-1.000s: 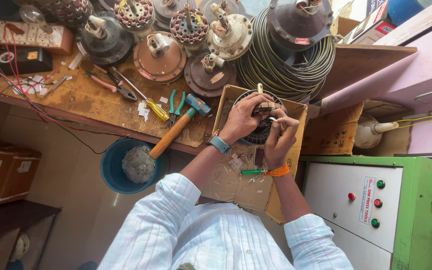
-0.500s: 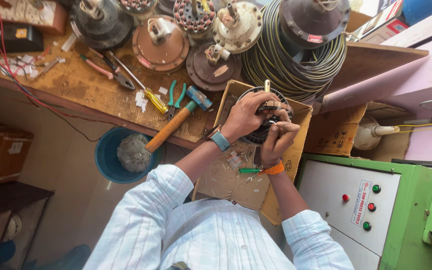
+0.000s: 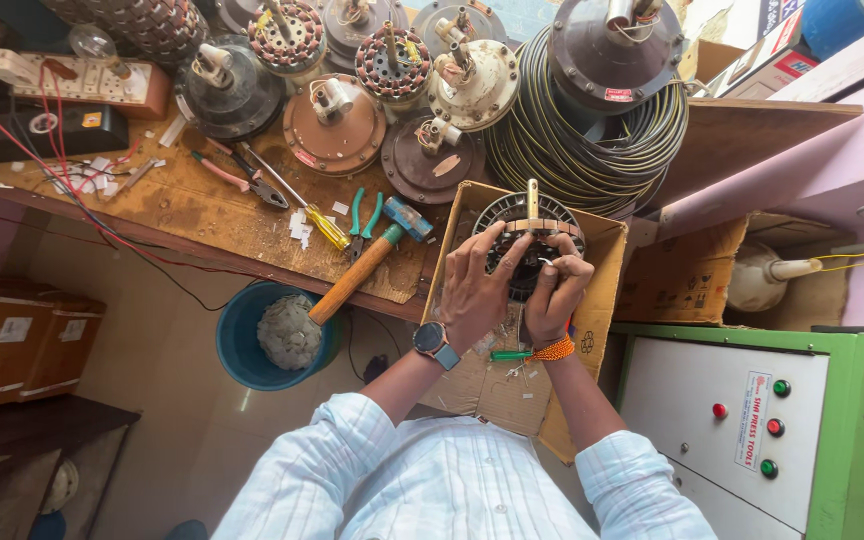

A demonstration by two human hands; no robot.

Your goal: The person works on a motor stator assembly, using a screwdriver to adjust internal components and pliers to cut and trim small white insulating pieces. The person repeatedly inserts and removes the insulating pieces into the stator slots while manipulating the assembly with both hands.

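Note:
A round slotted fan-motor stator (image 3: 517, 215) with a wooden stick standing up from its top rests over an open cardboard box (image 3: 607, 290). My left hand (image 3: 474, 288), with a wristwatch, grips the stator's left rim, fingers spread over it. My right hand (image 3: 555, 295), with an orange bead bracelet, pinches at the stator's centre and right side, apparently on a thin wire. A green-handled screwdriver (image 3: 510, 354) lies in the box under my wrists.
A worn wooden bench (image 3: 177, 205) carries a hammer (image 3: 364, 265), pliers, a yellow screwdriver (image 3: 317, 218), several fan motor housings and a black wire coil (image 3: 592, 150). A blue bucket (image 3: 237, 350) stands below. At right is a green press machine (image 3: 752, 420) with buttons.
The view has shifted a little and the stator has turned slightly in my hands. Both hands keep hold of it, fingers working at its centre.

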